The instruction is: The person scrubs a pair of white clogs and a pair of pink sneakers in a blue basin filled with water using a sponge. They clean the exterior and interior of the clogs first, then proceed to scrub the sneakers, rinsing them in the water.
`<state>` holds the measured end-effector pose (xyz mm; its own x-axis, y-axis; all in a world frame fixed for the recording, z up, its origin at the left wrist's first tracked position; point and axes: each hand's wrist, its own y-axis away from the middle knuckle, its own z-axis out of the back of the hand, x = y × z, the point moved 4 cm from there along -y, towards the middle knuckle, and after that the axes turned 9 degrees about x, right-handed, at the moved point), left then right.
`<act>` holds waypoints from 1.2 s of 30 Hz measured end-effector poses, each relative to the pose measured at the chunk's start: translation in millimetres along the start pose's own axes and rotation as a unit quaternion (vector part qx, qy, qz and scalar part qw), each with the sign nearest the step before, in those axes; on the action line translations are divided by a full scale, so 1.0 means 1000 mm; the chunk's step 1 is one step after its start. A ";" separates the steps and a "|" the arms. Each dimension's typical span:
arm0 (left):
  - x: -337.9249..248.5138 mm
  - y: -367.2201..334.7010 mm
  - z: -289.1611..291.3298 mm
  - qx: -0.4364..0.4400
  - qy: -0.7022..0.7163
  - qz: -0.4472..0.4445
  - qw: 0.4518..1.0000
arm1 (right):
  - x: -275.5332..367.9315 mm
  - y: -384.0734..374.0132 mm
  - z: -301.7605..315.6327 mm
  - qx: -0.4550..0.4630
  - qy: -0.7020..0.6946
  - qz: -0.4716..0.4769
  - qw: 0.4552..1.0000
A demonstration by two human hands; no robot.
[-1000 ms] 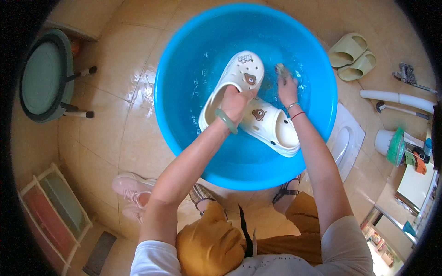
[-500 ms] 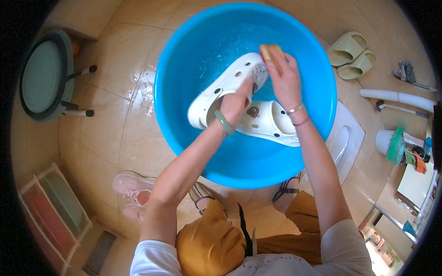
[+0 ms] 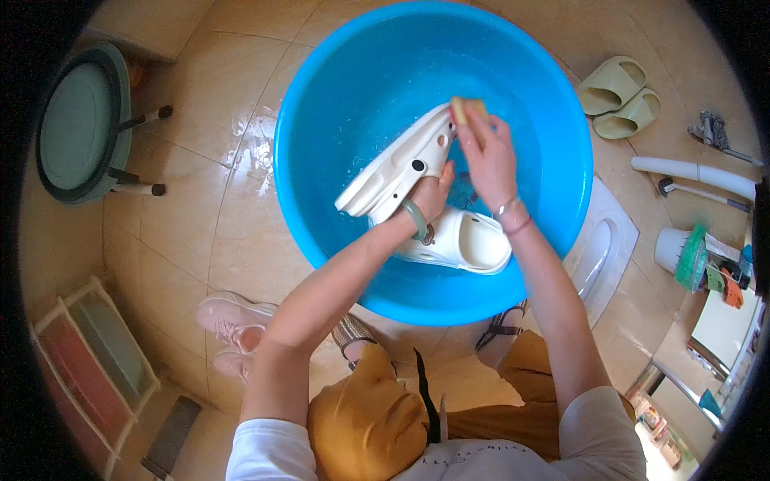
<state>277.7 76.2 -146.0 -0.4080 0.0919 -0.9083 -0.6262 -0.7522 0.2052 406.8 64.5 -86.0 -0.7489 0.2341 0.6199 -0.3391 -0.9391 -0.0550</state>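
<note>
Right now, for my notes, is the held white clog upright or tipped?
Tipped sideways: the held clog shows the camera its side and sole edge.

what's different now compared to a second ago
The right hand has come up from the water, with a yellow sponge at the toe of the held clog. The left hand has tipped that white clog from top-up onto its side and still grips it. The other clog has swung, its toe end nearer the person. The blue basin, pink sneakers and pale green slides stayed put.
</note>
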 end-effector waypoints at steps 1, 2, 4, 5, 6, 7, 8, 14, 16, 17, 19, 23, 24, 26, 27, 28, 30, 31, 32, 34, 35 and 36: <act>-0.010 -0.002 0.002 0.027 0.060 0.005 0.998 | 0.017 0.017 0.000 -0.001 -0.007 0.038 0.999; 0.035 -0.006 -0.003 0.055 -0.042 -0.074 0.995 | 0.063 0.029 -0.005 0.006 -0.010 0.100 0.995; 0.041 -0.005 -0.016 0.126 0.167 -0.117 0.971 | 0.081 0.037 0.000 0.010 0.006 0.139 0.990; 0.050 -0.001 -0.020 0.112 0.153 -0.075 0.979 | 0.075 0.031 -0.002 0.015 0.006 0.136 0.991; 0.044 0.001 -0.022 0.106 0.145 -0.034 0.983 | 0.065 0.024 -0.002 0.015 0.013 0.127 0.992; 0.004 0.005 -0.010 0.075 0.036 0.008 0.997 | 0.029 0.011 0.004 0.009 0.044 0.060 0.997; 0.004 0.002 -0.011 0.074 0.010 -0.010 0.997 | 0.002 -0.009 0.000 0.007 0.058 0.012 0.998; 0.016 0.005 -0.019 0.043 0.037 -0.036 0.998 | 0.003 0.006 -0.012 0.005 0.056 0.027 0.998; 0.021 0.015 -0.014 0.103 0.013 -0.117 0.988 | 0.057 0.034 -0.011 0.025 0.027 0.097 0.995; 0.034 0.016 -0.018 0.127 0.066 -0.130 0.981 | 0.085 0.042 -0.006 0.043 0.021 0.129 0.990; 0.035 0.011 -0.023 0.124 0.113 -0.113 0.979 | 0.075 0.034 -0.002 0.026 0.033 0.118 0.992; 0.008 0.003 -0.012 0.029 0.098 -0.055 0.993 | -0.019 -0.014 -0.013 -0.020 0.086 0.038 0.995; 0.010 0.003 -0.007 0.035 0.106 -0.039 0.993 | -0.038 -0.022 -0.018 -0.024 0.072 0.016 0.997; 0.009 0.003 0.001 0.003 0.070 -0.050 0.996 | -0.075 -0.030 -0.026 -0.019 0.085 -0.025 0.996; 0.006 0.001 0.001 0.018 0.112 -0.031 0.993 | -0.102 -0.027 -0.028 -0.010 0.117 -0.052 0.992; 0.000 -0.001 0.005 0.030 0.149 -0.012 0.988 | -0.108 -0.028 -0.030 -0.002 0.144 -0.076 0.987; -0.002 -0.007 0.013 0.021 0.144 -0.017 0.989 | -0.110 -0.029 -0.030 -0.021 -0.093 -0.120 0.988; 0.001 -0.008 0.017 0.031 0.247 0.049 0.967 | -0.100 -0.031 -0.027 -0.026 -0.213 -0.141 0.966; 0.003 -0.009 0.018 0.041 0.348 0.114 0.930 | -0.088 -0.022 -0.025 -0.009 -0.303 -0.156 0.940; -0.009 -0.006 0.023 0.057 0.468 0.176 0.864 | -0.016 -0.004 0.000 -0.006 -0.174 -0.014 0.985; -0.014 -0.004 0.023 0.073 0.504 0.151 0.847 | 0.006 0.008 -0.001 -0.009 -0.123 0.053 0.991; -0.018 -0.003 0.024 0.091 0.541 0.124 0.827 | 0.023 0.021 -0.007 0.020 -0.069 0.069 0.995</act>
<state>271.3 92.7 -121.1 0.2323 -0.7619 -0.6046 -0.7419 -0.5408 0.3965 378.7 52.4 -78.7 -0.7000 0.0689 0.7109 -0.2137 -0.9699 -0.1165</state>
